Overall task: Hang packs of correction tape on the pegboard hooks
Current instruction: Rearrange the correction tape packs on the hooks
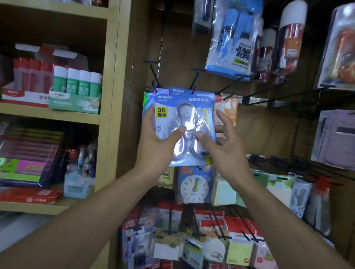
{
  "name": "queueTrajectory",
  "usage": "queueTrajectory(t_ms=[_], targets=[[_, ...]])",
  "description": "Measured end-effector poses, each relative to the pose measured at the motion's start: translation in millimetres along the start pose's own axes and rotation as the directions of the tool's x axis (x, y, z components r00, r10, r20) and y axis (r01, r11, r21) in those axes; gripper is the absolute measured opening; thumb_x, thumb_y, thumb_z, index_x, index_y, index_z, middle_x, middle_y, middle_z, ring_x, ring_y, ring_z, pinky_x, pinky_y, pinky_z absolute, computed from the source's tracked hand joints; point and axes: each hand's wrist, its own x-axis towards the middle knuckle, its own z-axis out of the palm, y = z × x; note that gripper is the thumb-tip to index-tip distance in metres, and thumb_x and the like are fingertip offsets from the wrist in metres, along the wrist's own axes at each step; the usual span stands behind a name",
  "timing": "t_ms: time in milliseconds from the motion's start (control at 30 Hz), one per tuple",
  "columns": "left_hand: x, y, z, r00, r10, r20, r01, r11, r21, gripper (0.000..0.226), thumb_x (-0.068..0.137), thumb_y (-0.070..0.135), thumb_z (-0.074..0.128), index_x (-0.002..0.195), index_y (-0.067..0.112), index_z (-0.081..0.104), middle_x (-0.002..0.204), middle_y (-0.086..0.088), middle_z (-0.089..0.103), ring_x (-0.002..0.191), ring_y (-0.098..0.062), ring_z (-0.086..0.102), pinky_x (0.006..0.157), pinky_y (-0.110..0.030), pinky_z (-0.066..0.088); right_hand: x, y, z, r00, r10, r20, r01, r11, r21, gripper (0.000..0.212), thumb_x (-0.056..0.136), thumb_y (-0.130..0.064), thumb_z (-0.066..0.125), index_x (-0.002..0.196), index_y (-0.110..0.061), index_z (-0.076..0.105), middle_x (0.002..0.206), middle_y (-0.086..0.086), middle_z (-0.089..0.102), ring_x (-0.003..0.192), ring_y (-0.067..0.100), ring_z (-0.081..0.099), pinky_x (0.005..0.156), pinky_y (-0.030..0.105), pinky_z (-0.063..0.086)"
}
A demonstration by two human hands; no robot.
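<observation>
Shelves (49, 116) of pale wood fill the left of the frame, carrying boxed glue sticks (78, 82) in the middle row and flat coloured packs lower down. At the centre, the left hand (158, 133) grips the left edge of a blue correction tape pack (186, 118), thumb pressed on the clear blister, fingers hidden behind the card. The pack is held up against the dark pegboard (266, 129), its top just under two black hooks (193, 81), with more blue packs directly behind it. The right hand (224, 141) is beside the pack's right edge, thumb on the blister, fingers spread and straight, not curled around it. Below hangs a clock toy (194, 187); upper right of centre hangs a jump rope pack (232, 38).
</observation>
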Motion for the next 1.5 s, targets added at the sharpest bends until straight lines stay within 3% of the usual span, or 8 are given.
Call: queueTrajectory(t_ms=[133,233,300,467,733,1000,1100,1500], targets=[[37,-7,18,0.988,0.152,-0.003,-0.149,0.975,0.166,0.087,0.066,0.043,0.077,0.143,0.03,0.036,0.14,0.004,0.053,0.131,-0.015,0.05,0.108,-0.043,0.042,24,1,-2,0.999,-0.015,0.045,0.02,0.993,-0.119,0.083,0.087,-0.037,0.078,0.156,-0.039,0.032,0.154,-0.004,0.043,0.139,0.007,0.043,0.116,0.035,0.039],[55,-13,25,0.983,0.184,0.013,-0.178,0.926,0.334,0.09,0.065,0.052,0.069,0.144,0.027,0.038,0.142,0.002,0.051,0.133,-0.016,0.045,0.11,-0.042,0.04,42,3,4,1.0,0.01,0.019,-0.006,0.973,-0.23,0.081,0.091,-0.03,0.074,0.158,-0.032,0.03,0.146,0.004,0.044,0.123,0.0,0.041,0.088,-0.004,0.029],[64,-19,27,0.985,0.165,0.041,-0.168,0.899,0.404,0.088,0.069,0.05,0.068,0.146,0.024,0.036,0.145,-0.001,0.047,0.137,-0.017,0.04,0.112,-0.041,0.037,47,6,9,1.0,0.009,0.015,-0.004,0.953,-0.304,0.081,0.093,-0.03,0.071,0.16,-0.032,0.024,0.138,0.005,0.044,0.121,0.007,0.047,0.075,0.002,0.03],[68,-31,28,0.979,0.188,0.082,-0.204,0.856,0.476,0.079,0.082,0.041,0.069,0.149,0.022,0.033,0.15,-0.001,0.041,0.142,-0.014,0.031,0.108,-0.019,0.023,46,9,7,1.0,0.0,0.0,0.0,0.932,-0.363,0.082,0.095,-0.035,0.066,0.16,-0.04,0.017,0.12,-0.003,0.04,0.099,0.006,0.046,0.08,0.022,0.037],[73,-31,33,0.973,0.207,0.097,-0.228,0.839,0.495,0.071,0.084,0.044,0.066,0.147,0.026,0.038,0.146,-0.002,0.043,0.137,-0.011,0.034,0.1,-0.014,0.023,54,8,7,1.0,0.004,-0.03,-0.015,0.927,-0.375,0.081,0.091,-0.035,0.061,0.158,-0.046,0.018,0.121,-0.003,0.041,0.101,0.018,0.06,0.088,0.039,0.053],[85,-46,31,0.937,0.281,0.209,-0.341,0.598,0.725,0.063,0.091,0.045,0.053,0.149,0.036,0.029,0.162,-0.005,0.003,0.15,-0.023,0.004,0.122,-0.045,0.011,63,19,15,0.997,0.057,0.056,-0.016,0.823,-0.568,0.081,0.092,-0.054,0.058,0.155,-0.056,0.007,0.135,0.009,0.043,0.117,0.03,0.058,0.091,0.04,0.048],[87,-50,34,0.941,0.204,0.272,-0.339,0.617,0.71,0.064,0.095,0.046,0.047,0.151,0.039,0.017,0.162,0.001,-0.013,0.15,-0.018,-0.008,0.123,-0.042,-0.001,67,21,17,0.997,0.053,0.063,0.001,0.756,-0.655,0.081,0.092,-0.062,0.054,0.155,-0.057,0.002,0.134,0.012,0.047,0.118,0.035,0.058,0.09,0.042,0.047],[81,-52,27,0.929,0.191,0.316,-0.369,0.502,0.782,0.072,0.094,0.043,0.05,0.154,0.03,0.013,0.162,-0.004,-0.014,0.15,-0.027,-0.003,0.12,-0.04,0.012,67,23,15,0.992,0.083,0.093,0.005,0.722,-0.691,0.084,0.092,-0.062,0.056,0.155,-0.055,0.002,0.131,0.018,0.052,0.116,0.039,0.057,0.088,0.043,0.048]])
